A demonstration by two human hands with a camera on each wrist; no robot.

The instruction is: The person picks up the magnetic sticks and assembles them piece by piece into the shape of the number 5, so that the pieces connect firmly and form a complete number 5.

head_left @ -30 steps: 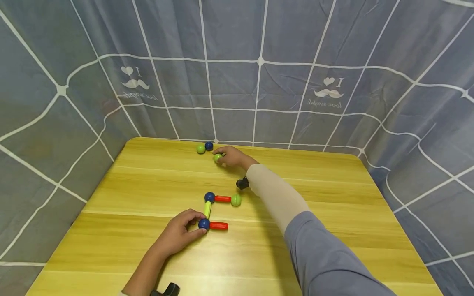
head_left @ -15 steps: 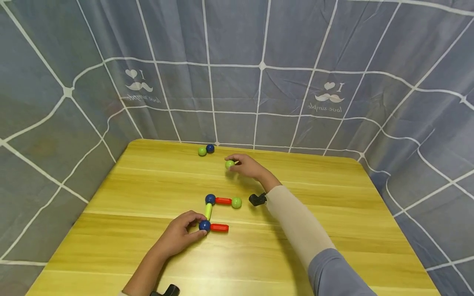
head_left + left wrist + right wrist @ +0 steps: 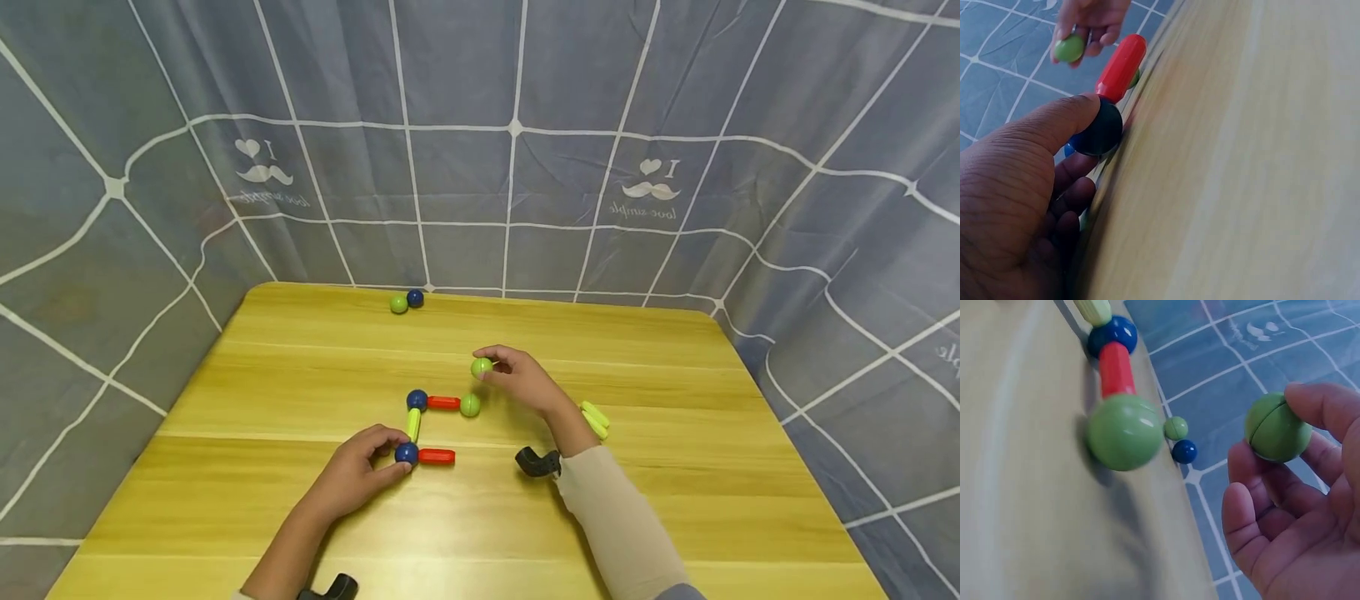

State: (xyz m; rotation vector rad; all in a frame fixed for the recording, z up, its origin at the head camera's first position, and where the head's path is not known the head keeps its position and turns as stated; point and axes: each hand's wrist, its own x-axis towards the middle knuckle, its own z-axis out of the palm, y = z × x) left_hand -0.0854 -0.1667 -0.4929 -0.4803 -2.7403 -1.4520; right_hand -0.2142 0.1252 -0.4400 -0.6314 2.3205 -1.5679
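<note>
– Fingers [image 3: 1241,512] of the right hand [image 3: 528,385] first: what have they got?

– With the thumb they pinch a green ball [image 3: 1277,428], up off the counter [image 3: 675,417], near the green end ball [image 3: 470,406] on the far red rod [image 3: 444,402]

– And the left hand [image 3: 358,468]?

– Grasping the near blue ball [image 3: 407,453] by thumb and fingers; I'd say it is there to steady things

– Which step is this?

– Bringing over another ball, it seems. The near red rod [image 3: 437,456] has a bare end, so the next move probably calls for lowering the ball onto that tip, left hand steady

– How do the pieces look?

– Smooth, glossy balls, probably plastic; the held one shows a seam round its middle. The rods are stubby and faceted, including the yellow rod [image 3: 413,424] joining both blue balls. Under them, pale wood grain
</note>
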